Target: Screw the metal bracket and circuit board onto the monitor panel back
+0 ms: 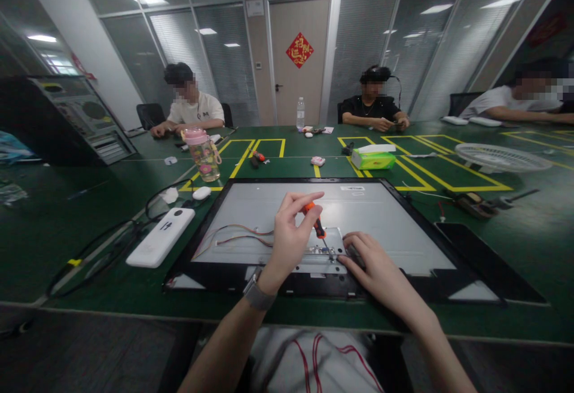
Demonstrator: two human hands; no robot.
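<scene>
My left hand (291,228) is closed around the orange-and-black handle of a screwdriver (320,227). Tilted, its shaft runs down to a small circuit board (320,250) on the grey metal back of a flat display panel (242,201) with a black frame. At the board's right end, my right hand (370,264) rests with bent fingers and thumb around something dark that I cannot make out. Thin coloured wires (237,231) lead across the panel and pass behind my left hand.
Left of the panel lie a white power bank (161,237) and black cables (96,261). Beyond stand a pink-lidded bottle (204,157) and a green tissue pack (373,158). A black slab (487,258) and a racket (497,157) lie right. Several people sit across the table.
</scene>
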